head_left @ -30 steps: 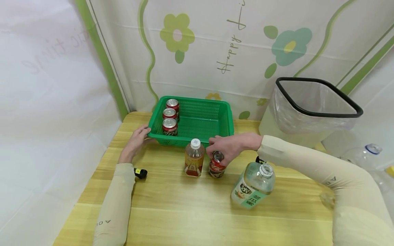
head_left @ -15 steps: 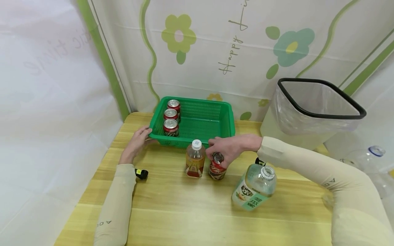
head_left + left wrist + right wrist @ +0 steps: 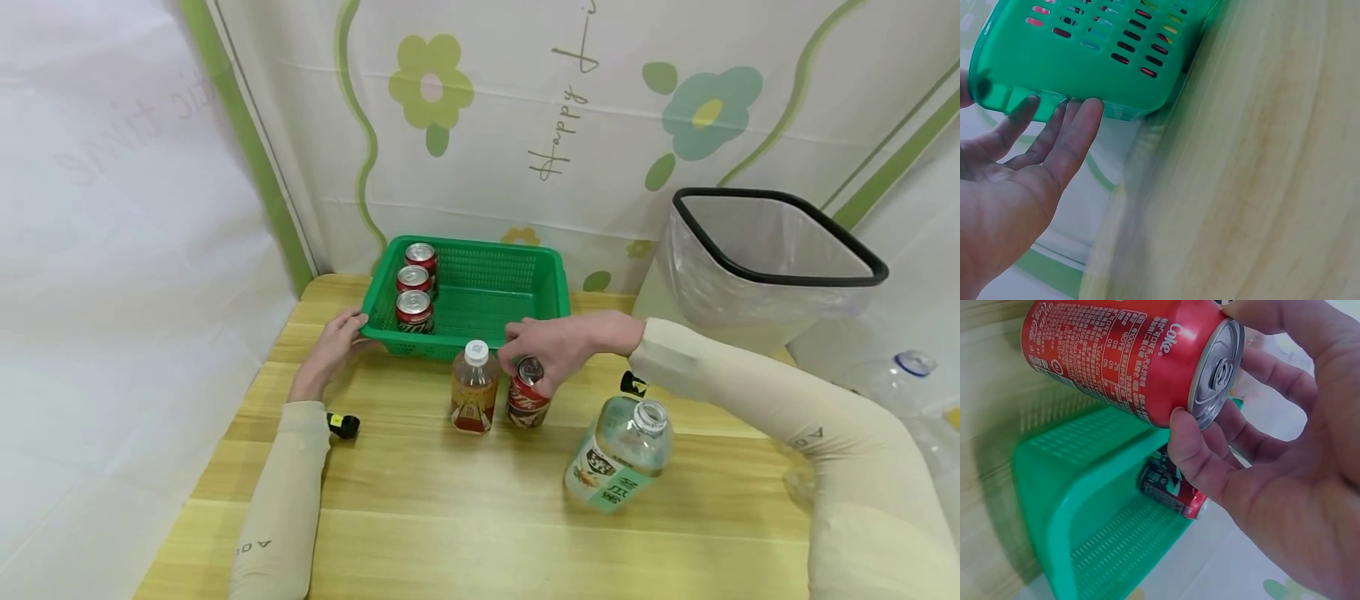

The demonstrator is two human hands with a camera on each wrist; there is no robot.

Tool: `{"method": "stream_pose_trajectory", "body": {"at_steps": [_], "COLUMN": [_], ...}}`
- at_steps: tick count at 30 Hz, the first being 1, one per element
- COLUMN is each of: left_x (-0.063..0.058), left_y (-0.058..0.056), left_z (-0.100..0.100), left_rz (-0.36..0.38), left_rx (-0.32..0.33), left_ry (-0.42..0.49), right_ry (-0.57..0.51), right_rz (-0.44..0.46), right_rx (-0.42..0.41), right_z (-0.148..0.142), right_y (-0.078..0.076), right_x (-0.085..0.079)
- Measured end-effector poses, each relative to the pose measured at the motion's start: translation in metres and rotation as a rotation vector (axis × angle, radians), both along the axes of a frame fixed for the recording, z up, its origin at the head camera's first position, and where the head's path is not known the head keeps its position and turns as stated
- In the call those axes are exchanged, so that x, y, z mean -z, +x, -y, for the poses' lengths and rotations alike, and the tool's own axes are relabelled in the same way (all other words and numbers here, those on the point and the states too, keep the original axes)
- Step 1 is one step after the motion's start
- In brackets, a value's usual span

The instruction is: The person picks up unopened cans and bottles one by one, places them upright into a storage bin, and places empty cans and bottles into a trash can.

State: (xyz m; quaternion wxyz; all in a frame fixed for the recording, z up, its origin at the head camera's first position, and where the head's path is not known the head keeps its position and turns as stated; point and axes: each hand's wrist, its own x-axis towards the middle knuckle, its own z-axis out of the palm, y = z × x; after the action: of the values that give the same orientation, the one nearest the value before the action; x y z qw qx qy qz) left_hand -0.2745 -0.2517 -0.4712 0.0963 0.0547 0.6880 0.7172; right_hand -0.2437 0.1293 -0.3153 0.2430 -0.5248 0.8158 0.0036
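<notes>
My right hand [image 3: 551,343] grips a red Coke can [image 3: 528,398] by its top rim, fingers and thumb on either side of the lid. Up close in the right wrist view, the can [image 3: 1129,362] is just outside the green basket [image 3: 1079,475]. At the left end of the basket [image 3: 480,342], my left hand [image 3: 333,343] holds the rim, with several fingertips against the outer wall in the left wrist view. Inside the basket, three cans [image 3: 414,310] stand in a row along the left side. A tea bottle [image 3: 474,390] with a white cap stands left of the gripped can.
A large uncapped clear bottle [image 3: 618,457] with a green label stands right of the can, below my right forearm. Behind on the right is a bin [image 3: 705,325] with a clear liner and black rim. More clear bottles [image 3: 892,383] lie at the far right.
My right hand and the Coke can have risen slightly, a little toward the basket. The left hand stays at the basket rim, and the bottles stand where they were.
</notes>
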Motion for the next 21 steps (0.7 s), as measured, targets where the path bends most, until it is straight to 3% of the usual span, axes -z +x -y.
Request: {"method": "stream_pose_trajectory", "body": {"at_steps": [21], "left_x": [-0.001], "left_y": [0.001], "left_z": [0.002], "left_rz": [0.012], "left_rx": [0.011], "left_ry": [0.006], "right_ry": [-0.014], "right_rz": [0.021], "right_rx": [-0.011], "right_z": [0.007], "right_y": [-0.009], "right_x": [-0.051]}}
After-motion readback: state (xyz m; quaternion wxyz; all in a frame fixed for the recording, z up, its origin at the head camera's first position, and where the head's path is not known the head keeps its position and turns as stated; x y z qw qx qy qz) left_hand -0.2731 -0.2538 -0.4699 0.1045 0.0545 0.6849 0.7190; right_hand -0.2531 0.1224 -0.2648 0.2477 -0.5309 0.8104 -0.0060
